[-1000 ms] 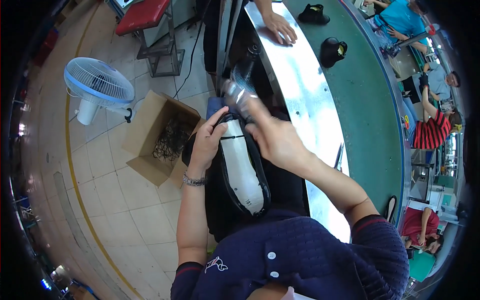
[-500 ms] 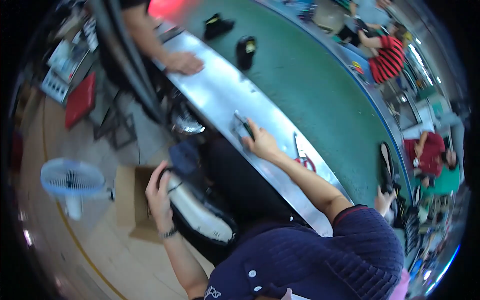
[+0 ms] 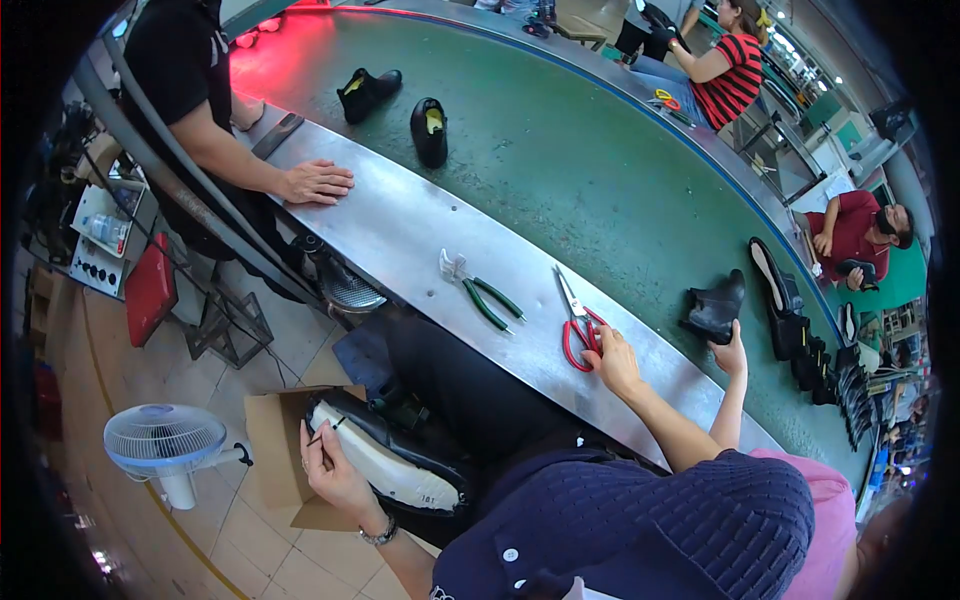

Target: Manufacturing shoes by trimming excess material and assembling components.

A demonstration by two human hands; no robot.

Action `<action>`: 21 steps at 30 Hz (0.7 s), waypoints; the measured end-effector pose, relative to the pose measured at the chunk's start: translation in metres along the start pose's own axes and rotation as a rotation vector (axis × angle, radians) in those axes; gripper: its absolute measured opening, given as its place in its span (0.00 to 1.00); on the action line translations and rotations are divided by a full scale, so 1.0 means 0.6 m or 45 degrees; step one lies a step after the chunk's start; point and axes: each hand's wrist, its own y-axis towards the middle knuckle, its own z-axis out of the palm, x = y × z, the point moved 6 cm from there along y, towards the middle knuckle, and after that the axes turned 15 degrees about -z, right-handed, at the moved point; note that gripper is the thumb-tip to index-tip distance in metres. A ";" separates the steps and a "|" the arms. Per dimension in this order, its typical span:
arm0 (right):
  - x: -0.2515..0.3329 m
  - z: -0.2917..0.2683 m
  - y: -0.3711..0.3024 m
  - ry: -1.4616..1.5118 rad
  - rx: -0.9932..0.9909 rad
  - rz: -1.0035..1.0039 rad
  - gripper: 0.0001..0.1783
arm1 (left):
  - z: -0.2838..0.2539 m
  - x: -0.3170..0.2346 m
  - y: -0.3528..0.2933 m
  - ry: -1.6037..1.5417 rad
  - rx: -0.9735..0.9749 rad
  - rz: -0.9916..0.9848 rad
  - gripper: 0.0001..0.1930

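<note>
On my lap lies a black shoe [image 3: 393,467], its pale underside turned up and a thin dark strand across one end. My left hand [image 3: 338,478] grips that end, fingers bent over its edge. Over the metal ledge, my right hand [image 3: 615,362] has its fingers closed around the handles of red-handled scissors [image 3: 573,318], whose blades lie on the ledge pointing away. Green-handled pincers [image 3: 480,292] rest on the same ledge to the left of the scissors, with no hand on them.
Beyond the metal ledge [image 3: 400,235] runs a green conveyor belt [image 3: 560,200] carrying black shoes [image 3: 430,132]. A co-worker's hand [image 3: 318,182] rests on the ledge at left. Another person's hand [image 3: 733,350] holds a black boot [image 3: 714,308] at right. A cardboard box [image 3: 275,430] and fan [image 3: 165,440] stand at left.
My right hand has let go of the pincers, now lying on the ledge, and moved right to the scissors. The left hand still holds the shoe. At right, a boot has come into another person's hand.
</note>
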 end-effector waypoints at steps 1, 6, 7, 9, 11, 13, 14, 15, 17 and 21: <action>0.002 0.005 0.002 -0.011 0.008 0.001 0.27 | -0.005 0.000 0.005 0.056 -0.067 0.034 0.12; 0.029 0.038 0.009 1.119 0.354 0.389 0.24 | 0.002 -0.016 -0.029 0.137 -0.273 0.098 0.13; 0.053 0.037 -0.005 1.353 0.342 0.475 0.23 | 0.002 -0.009 -0.037 0.114 -0.283 0.121 0.12; 0.163 0.035 -0.019 1.655 0.479 0.327 0.22 | -0.002 -0.017 -0.053 0.169 -0.289 0.117 0.11; 0.282 0.024 -0.035 1.638 0.776 0.104 0.23 | -0.013 -0.016 -0.065 0.206 -0.343 0.155 0.10; 0.356 0.032 -0.065 1.912 1.208 0.197 0.27 | -0.018 -0.016 -0.067 0.236 -0.394 0.206 0.09; 0.372 0.039 -0.067 1.901 1.241 0.228 0.27 | -0.018 -0.016 -0.070 0.276 -0.417 0.259 0.08; 0.396 0.044 -0.081 1.989 1.441 0.227 0.29 | -0.019 -0.029 -0.068 0.287 -0.417 0.242 0.06; 0.431 0.030 -0.108 1.953 1.690 0.238 0.34 | -0.016 -0.039 -0.058 0.265 -0.452 0.342 0.06; 0.462 -0.002 -0.125 1.921 1.693 0.260 0.36 | -0.009 -0.062 -0.044 0.212 -0.478 0.354 0.04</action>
